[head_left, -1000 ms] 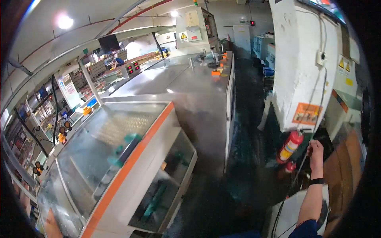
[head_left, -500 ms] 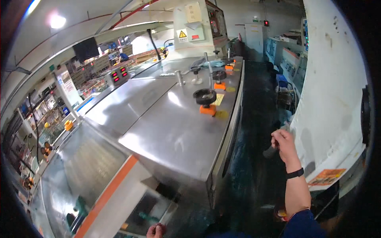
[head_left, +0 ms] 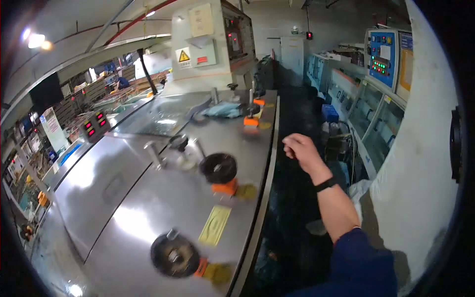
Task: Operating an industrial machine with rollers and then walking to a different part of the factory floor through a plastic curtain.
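My right hand [head_left: 303,152], on a bare forearm with a black wristband [head_left: 326,185], hangs over the dark walkway just right of the steel machine. Its fingers are curled closed and no object shows in them. The machine's steel top [head_left: 123,190] is nearest to it, with a gap between. Black handwheels stand on that top: a near one [head_left: 163,257] and a second one [head_left: 218,168] farther along, each beside an orange block. A yellow label [head_left: 214,225] lies between these two. My left hand is out of view.
A light blue cloth [head_left: 223,110] lies farther along the machine top. Upright posts [head_left: 154,154] rise from it. The dark walkway [head_left: 292,218] runs ahead. On the right stand a white cabinet side [head_left: 430,163], a blue control panel [head_left: 382,57] and a blue crate [head_left: 330,113].
I have moved forward along the machine, so the handwheels appear closer. My right hand appears farther left and higher in view. My left hand has dropped out of view.
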`<state>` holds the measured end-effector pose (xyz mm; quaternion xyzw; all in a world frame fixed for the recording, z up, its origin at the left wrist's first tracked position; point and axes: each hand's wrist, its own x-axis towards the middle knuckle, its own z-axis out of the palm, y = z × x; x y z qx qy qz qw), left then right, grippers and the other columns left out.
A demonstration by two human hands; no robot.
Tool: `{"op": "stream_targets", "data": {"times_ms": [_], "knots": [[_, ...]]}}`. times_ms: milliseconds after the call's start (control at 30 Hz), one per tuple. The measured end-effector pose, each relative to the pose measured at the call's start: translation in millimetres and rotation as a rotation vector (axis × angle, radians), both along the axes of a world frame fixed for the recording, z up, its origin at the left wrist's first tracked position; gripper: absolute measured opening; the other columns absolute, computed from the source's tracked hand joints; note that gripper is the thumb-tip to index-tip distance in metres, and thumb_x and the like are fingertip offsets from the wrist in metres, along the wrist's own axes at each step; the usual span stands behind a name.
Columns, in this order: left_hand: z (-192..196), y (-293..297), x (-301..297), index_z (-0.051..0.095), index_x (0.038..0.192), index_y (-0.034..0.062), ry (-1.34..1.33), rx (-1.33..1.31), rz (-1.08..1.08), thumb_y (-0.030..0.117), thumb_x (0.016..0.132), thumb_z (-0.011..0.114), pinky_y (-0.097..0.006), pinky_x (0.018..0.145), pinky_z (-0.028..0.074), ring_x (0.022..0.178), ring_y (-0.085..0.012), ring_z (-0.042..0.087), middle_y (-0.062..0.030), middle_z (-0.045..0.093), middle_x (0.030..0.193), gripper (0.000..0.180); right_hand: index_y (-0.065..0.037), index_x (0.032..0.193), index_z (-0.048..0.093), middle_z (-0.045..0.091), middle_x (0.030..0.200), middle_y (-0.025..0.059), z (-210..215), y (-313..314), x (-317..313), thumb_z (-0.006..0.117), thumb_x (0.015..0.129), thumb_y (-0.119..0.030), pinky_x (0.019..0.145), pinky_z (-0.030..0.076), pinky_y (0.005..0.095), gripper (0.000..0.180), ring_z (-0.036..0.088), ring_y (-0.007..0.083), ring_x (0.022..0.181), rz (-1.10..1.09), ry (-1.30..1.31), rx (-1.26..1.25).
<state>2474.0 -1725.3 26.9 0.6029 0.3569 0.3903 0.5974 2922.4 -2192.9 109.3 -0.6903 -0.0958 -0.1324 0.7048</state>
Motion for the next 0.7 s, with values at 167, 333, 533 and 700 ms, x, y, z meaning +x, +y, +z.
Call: {"op": "stream_targets", "data": {"times_ms": [167,333,533,700], "knots": [[1.9,-62.0,87.9,0.059,0.132,-0.0033,0.003,0.144,0.315,0.037,0.103,0.05,-0.043,0.107,0.044,0.123,-0.0281,0.057,-0.0154,0.062,0.134,0.051,-0.003,0.096,0.069,0.066,0.08,0.0011,11.8,-27.8,192.9,0.064,0.1,-0.018,0.064,0.048,0.0263,0.016,0.06,0.0095,0.069,-0.12,-0.138,-0.118],[20.1,-118.5,170.4,0.059,0.132,-0.0033,-0.019,0.189,0.453,0.037,0.103,0.049,-0.043,0.106,0.044,0.122,-0.0281,0.057,-0.0154,0.062,0.133,0.051,0.0,0.129,0.064,0.072,0.12,0.0198,19.8,-62.8,368.2,0.067,0.095,-0.019,0.091,0.056,0.0413,0.038,0.071,0.0313,0.103,-0.257,-0.416,-0.552],[32.4,-158.3,208.0,0.059,0.132,-0.0032,-0.021,0.214,0.606,0.037,0.103,0.049,-0.043,0.106,0.044,0.122,-0.0281,0.057,-0.0154,0.062,0.133,0.051,-0.003,0.138,0.056,0.065,0.13,0.0229,39.8,-58.7,500.1,0.073,0.089,-0.024,0.1,0.05,0.0471,0.056,0.062,0.0399,0.122,-0.214,-0.339,-0.816],[33.5,-178.1,221.1,0.059,0.132,-0.0032,-0.007,0.224,0.685,0.037,0.103,0.049,-0.043,0.106,0.045,0.121,-0.0281,0.058,-0.0154,0.062,0.133,0.051,0.0,0.115,0.059,0.068,0.1,0.0218,55.6,-52.0,533.0,0.075,0.083,-0.025,0.083,0.05,0.0488,0.044,0.065,0.0423,0.098,-0.057,-0.449,-0.889]]}}
